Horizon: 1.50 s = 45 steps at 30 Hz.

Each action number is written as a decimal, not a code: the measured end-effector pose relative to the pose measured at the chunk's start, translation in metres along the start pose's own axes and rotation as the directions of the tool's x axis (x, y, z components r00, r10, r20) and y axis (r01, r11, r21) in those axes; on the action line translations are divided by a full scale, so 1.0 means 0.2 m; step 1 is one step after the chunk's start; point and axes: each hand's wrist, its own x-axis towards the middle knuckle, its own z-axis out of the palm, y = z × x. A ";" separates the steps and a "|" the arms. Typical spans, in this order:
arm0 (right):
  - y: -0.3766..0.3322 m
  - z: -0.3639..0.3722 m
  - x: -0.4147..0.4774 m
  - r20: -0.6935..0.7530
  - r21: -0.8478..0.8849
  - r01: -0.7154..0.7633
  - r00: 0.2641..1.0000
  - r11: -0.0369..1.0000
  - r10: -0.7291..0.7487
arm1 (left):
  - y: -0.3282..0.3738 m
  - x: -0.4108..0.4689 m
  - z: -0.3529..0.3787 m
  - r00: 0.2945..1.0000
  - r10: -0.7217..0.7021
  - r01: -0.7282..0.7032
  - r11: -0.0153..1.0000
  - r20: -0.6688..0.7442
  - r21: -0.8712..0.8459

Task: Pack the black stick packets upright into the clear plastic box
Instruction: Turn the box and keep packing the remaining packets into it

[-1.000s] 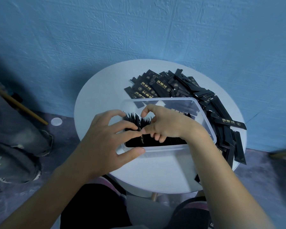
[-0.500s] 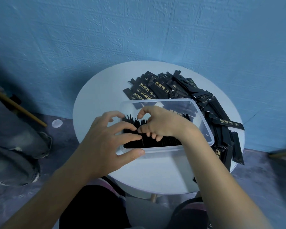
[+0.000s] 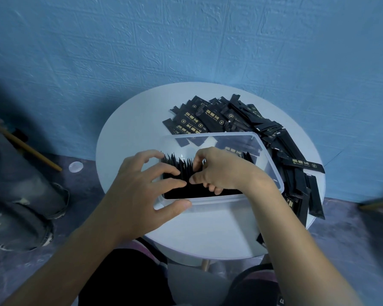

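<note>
The clear box [image 3: 272,164] stands on the round white table [image 3: 128,133], with its open top upward. In its left and near part there is a dense row of black packets [image 3: 181,167] standing upright, with their pointed tops above the floor of the box; the right part of the box holds no standing packets. Behind the box and along its right side lies a heap of loose packets [image 3: 219,117], flat on the table, some reaching the table edge. The left hand [image 3: 137,188] is spread wide: its fingertips rest on the tops of the standing row and its thumb lies on the near rim of the box. The right hand [image 3: 221,171] is inside the box with curled fingers, and it grips a bunch of the standing row between thumb and fingers. The thumb tip almost meets a left fingertip. Compared with half a second before, both hands and the box are nearly in the same places, and the row looks unchanged.
</note>
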 end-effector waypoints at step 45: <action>0.68 -0.04 -0.05 -0.683 -0.252 -0.016 0.712 0.968 -0.166 | -0.12 -0.07 -0.06 1.000 -0.006 0.005 0.998 -0.014 -0.064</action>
